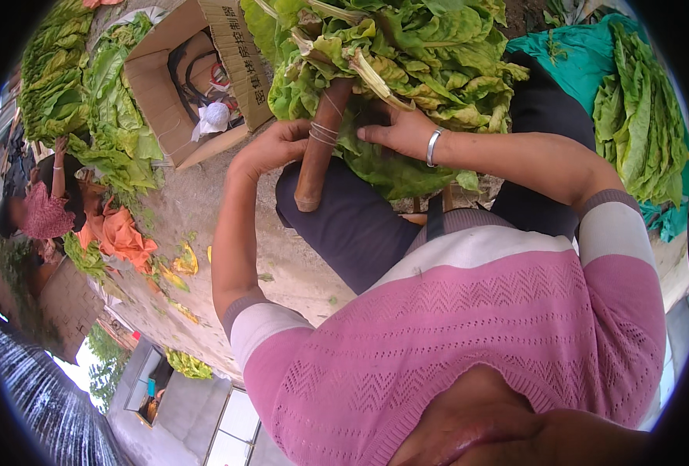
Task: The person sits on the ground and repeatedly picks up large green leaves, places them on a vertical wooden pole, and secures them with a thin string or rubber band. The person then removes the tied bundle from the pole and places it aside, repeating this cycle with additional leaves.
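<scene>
A brown wooden pole [320, 151] leans across my left thigh, with pale string [324, 134] wound around it. My left hand [274, 145] is at the pole's left side, its fingertips against and partly behind the wood by the string. Large yellow-green leaves, apparently tobacco [437, 64], are bunched along the pole's far part, their thick stalks [379, 81] pointing towards me. Under these stalks is my right hand [405, 134], a silver bracelet on its wrist. Its thumb points at the pole; leaves and shadow hide most of its fingers. More leaf hangs below it over my lap.
An open cardboard box [169, 76] at left holds cables and a ball of white string [215, 115]. Piled leaves [120, 110] lie beyond it. Another person [50, 204] sits far left near orange sheeting [126, 233]. More leaves [638, 122] lie on green sheeting [577, 55] at right.
</scene>
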`<state>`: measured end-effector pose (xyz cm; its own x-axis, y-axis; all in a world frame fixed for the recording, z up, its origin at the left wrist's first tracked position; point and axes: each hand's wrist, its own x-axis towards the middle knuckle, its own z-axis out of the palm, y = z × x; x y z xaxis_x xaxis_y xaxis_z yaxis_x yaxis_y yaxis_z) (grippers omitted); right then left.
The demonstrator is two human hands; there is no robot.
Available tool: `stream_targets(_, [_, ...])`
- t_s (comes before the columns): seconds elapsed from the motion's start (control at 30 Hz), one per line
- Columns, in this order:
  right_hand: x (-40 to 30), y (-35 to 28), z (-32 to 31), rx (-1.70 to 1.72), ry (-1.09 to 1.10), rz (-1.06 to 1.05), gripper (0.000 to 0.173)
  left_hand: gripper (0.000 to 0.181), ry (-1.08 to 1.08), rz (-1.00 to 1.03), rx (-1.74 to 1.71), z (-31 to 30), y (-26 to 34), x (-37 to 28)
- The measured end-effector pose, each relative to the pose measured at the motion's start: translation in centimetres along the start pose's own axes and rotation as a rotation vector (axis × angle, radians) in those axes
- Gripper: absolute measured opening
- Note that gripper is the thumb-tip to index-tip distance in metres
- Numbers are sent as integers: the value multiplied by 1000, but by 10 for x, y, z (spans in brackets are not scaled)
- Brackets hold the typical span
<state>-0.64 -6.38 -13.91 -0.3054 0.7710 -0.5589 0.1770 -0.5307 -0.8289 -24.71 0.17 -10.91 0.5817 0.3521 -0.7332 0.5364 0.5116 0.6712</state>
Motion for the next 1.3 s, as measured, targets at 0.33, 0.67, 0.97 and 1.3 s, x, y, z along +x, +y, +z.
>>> stream_targets(0.33, [1, -14, 10, 378, -261, 82, 32, 10, 328, 263, -64, -7, 0, -18])
stream_targets(0.67, [14, -9, 23, 803, -501, 233, 29, 20, 286, 106, -269, 10, -7, -6])
stream_targets(0.97, [6, -16, 26, 326, -354, -11, 34, 29, 272, -75, 277, 16, -14, -2])
stream_targets(1.3, [-14, -35, -3, 258, -217, -119, 15, 16, 233, -140, 10, 9, 42, -32])
